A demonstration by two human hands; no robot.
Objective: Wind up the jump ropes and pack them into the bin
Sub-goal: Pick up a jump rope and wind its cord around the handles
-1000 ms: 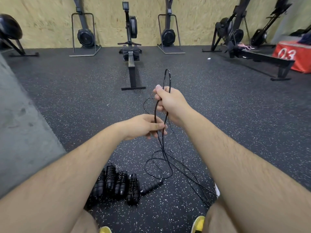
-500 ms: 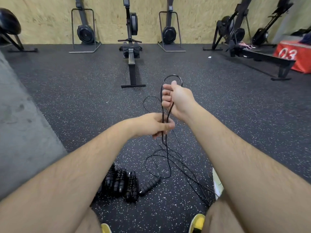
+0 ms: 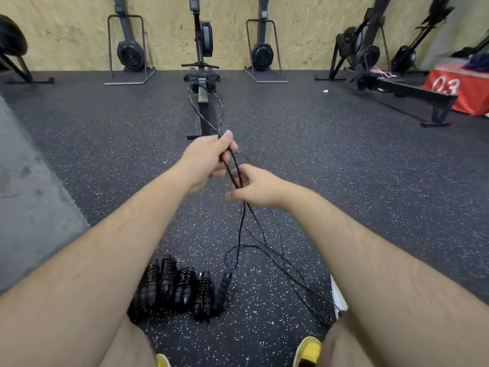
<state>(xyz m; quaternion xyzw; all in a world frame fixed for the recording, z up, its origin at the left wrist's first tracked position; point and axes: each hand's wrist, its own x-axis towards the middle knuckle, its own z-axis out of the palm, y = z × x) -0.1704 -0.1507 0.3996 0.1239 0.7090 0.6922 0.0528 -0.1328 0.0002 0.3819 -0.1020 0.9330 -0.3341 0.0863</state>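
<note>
Black jump rope (image 3: 232, 172) gripped by left hand (image 3: 209, 158) (loop above), pinched by right hand (image 3: 255, 190).

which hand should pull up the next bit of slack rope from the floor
Probably the right hand: it sits lower on the jump rope, nearest the trailing strands, while the left hand grips the gathered loop.

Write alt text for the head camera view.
Both hands hold a black jump rope over a speckled gym floor: the left hand grips a loop, the right hand holds the strands below it. Wound ropes lie by the feet; rowing machines line the wall.
</note>
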